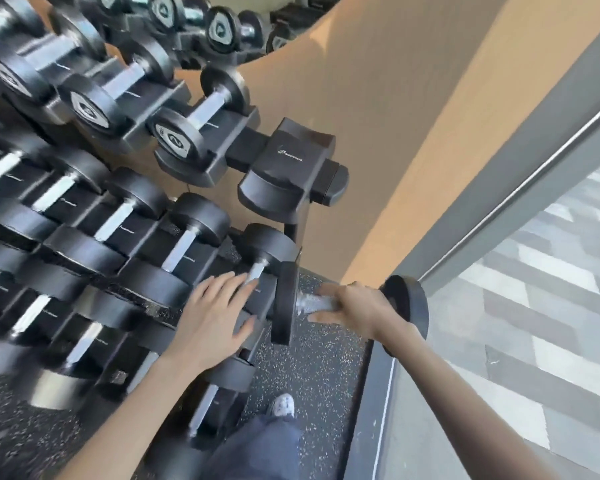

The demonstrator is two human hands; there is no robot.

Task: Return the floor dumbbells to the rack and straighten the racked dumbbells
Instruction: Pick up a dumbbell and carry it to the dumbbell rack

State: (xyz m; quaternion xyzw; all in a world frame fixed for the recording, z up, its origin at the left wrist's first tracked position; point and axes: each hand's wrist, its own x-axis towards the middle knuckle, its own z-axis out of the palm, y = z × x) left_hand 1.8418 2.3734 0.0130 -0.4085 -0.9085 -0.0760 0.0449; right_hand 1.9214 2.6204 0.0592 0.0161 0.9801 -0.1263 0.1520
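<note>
A black three-tier metal dumbbell rack (284, 168) fills the left side, its rows of black round-headed dumbbells with silver handles (194, 123) lying side by side in angled cradles; much of the left part is blurred. At the right end of the middle tier sits the last racked black dumbbell (267, 247). The left hand (212, 317) hovers over that end with its fingers straight and spread wide, holding nothing; the fingertips reach the silver handle there, though blur hides whether they touch. Just beside the rack's right end, off the floor, is a black dumbbell with flat round heads and a silver handle (286, 303), lying crosswise to the racked ones, its near head close against the middle tier's end. The right hand (357, 306) grips its handle, fingers curled round the bar between the two heads. Below lie black speckled rubber flooring (309, 368), a white shoe (282, 405) and a blue trouser leg (257, 448). A tan wall (378, 133) stands behind the rack
</note>
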